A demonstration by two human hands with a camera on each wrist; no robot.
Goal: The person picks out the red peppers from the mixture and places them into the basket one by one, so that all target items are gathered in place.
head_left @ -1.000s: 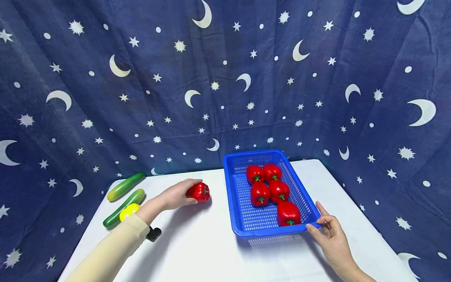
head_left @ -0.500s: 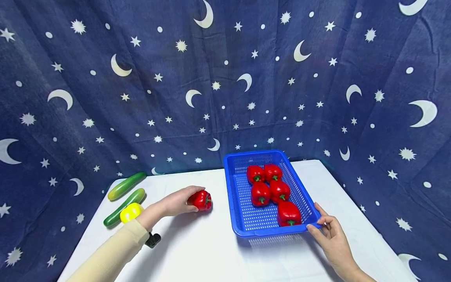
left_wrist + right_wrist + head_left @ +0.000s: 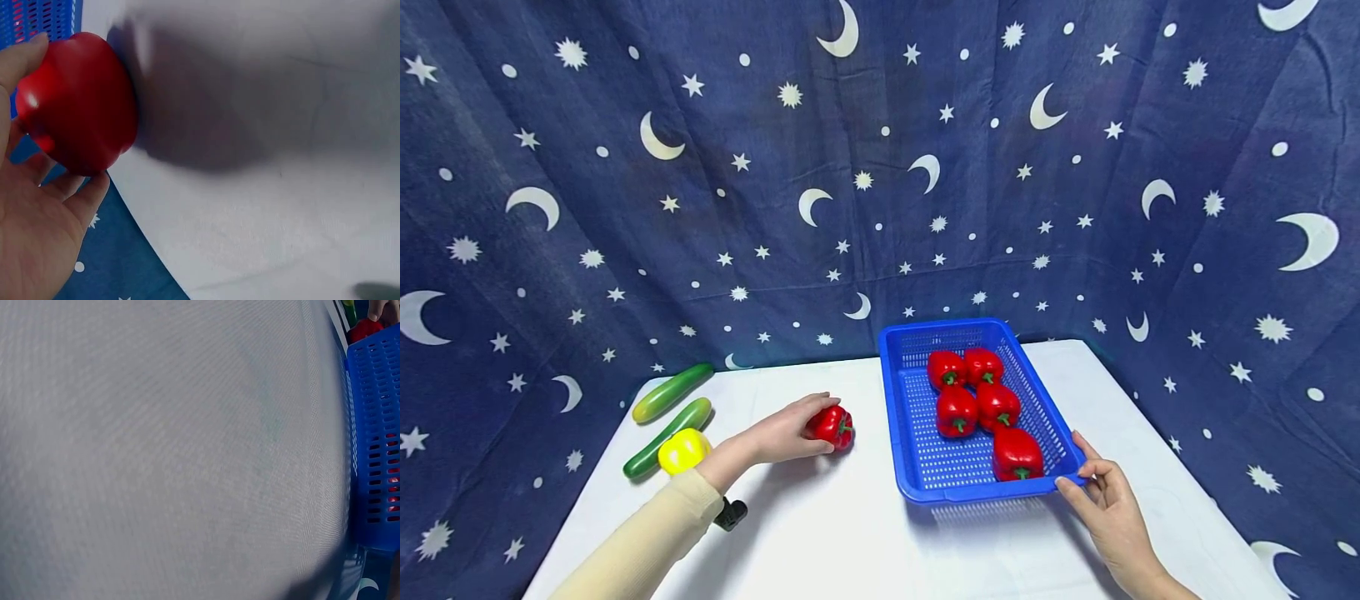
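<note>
My left hand [image 3: 790, 429] grips a red bell pepper [image 3: 833, 427] from its left side, low over the table's middle left of the basket. In the left wrist view, thumb and fingertips span the pepper [image 3: 81, 103]. With thumb and fingers, my right hand [image 3: 1108, 508] pinches the near right corner of the blue plastic basket [image 3: 898, 450]. Several red bell peppers [image 3: 1017, 454] lie inside the basket, most of them grouped toward its right side. The right wrist view shows the basket's slotted wall [image 3: 375, 444] at its right edge, with the right hand almost wholly out of frame.
Two green cucumbers [image 3: 672, 392] lie at the table's far left. A yellow bell pepper [image 3: 683, 452] sits beside them, close to the left forearm. A white cloth covers the table [image 3: 820, 533]. Behind hangs a dark blue curtain [image 3: 880, 167] with moons and stars.
The left hand has moved slightly toward the front and right with the red bell pepper. The right hand keeps its hold on the basket's corner, and the basket stays in place.
</note>
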